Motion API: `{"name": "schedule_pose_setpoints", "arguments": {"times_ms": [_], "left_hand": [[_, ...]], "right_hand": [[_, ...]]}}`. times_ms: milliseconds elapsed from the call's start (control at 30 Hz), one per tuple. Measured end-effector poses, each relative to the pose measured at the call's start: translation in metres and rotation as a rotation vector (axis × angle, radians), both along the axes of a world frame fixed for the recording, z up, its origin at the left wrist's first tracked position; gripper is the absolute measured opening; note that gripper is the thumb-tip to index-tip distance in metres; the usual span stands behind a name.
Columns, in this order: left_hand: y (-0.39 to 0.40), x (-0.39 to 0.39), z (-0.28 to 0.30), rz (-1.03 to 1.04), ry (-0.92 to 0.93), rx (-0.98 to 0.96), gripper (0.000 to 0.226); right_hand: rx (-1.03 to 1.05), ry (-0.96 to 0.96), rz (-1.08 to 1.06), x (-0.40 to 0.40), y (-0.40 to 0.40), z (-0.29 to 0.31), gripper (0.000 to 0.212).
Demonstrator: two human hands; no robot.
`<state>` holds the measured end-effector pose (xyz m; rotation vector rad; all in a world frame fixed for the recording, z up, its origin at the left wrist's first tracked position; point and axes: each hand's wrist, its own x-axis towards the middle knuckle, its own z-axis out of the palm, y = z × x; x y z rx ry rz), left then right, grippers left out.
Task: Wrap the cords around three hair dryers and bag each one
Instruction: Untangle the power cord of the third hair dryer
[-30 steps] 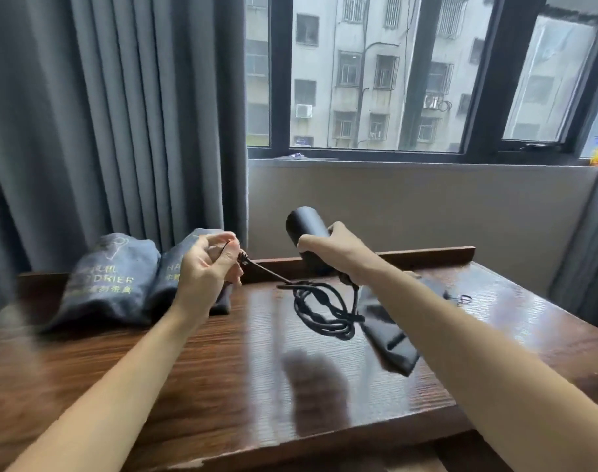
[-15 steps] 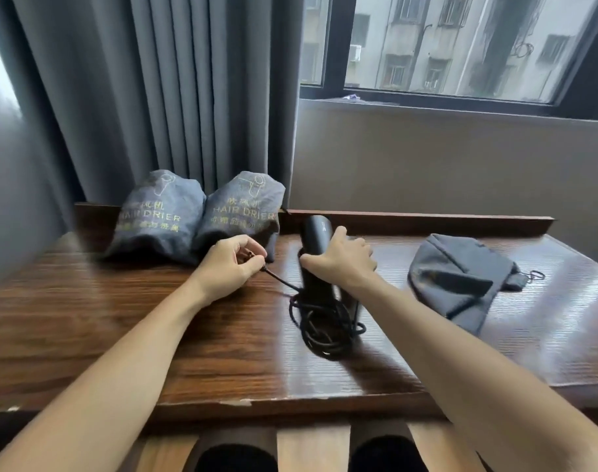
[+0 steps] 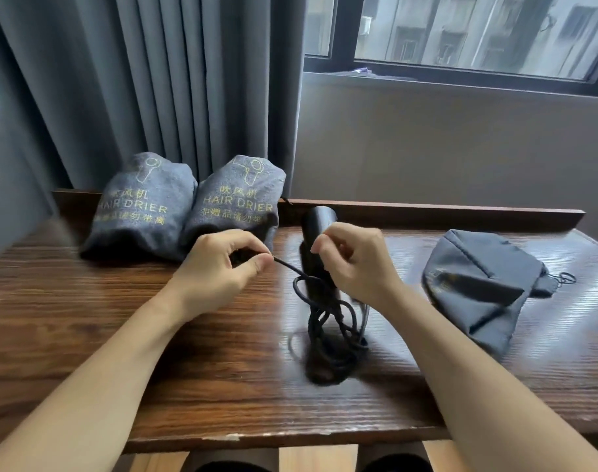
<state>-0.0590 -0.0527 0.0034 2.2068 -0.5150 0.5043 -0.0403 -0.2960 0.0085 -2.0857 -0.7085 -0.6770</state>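
Note:
A black hair dryer stands upright over the wooden table, and my right hand grips it from the right side. Its black cord hangs in tangled loops below, down to the tabletop. My left hand pinches the cord's end just left of the dryer, pulling one strand taut. Two filled grey bags printed HAIR DRIER lean at the back left. An empty grey bag lies flat on the right.
A raised wooden lip runs along the table's far edge. Grey curtains hang behind the filled bags, and a window sill and wall stand behind the right half. The front table edge is close to me.
The view has tilted down and closer. The dryer has come lower, toward the table. My left hand still pinches the cord, now nearer the dryer.

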Motion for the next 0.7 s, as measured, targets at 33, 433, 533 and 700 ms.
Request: {"name": "schedule_pose_setpoints", "arguments": {"times_ms": [33,433,533,700], "left_hand": [[-0.002,-0.003,0.003,-0.013,-0.052,-0.054,0.005],[-0.006,0.000,0.001,0.002,0.021,-0.352,0.007],[-0.005,0.003,0.003,0.025,0.123,-0.580,0.034],[-0.003,0.005,0.011,-0.107,0.406,-0.955,0.042]], "right_hand": [[-0.034,0.078,0.012,-0.003,-0.001,-0.001,0.024],[0.061,0.781,0.320,-0.011,-0.010,0.012,0.013],[0.113,0.810,0.324,-0.011,-0.007,0.009,0.012],[0.197,0.663,0.197,-0.013,0.009,-0.005,0.014]]}}
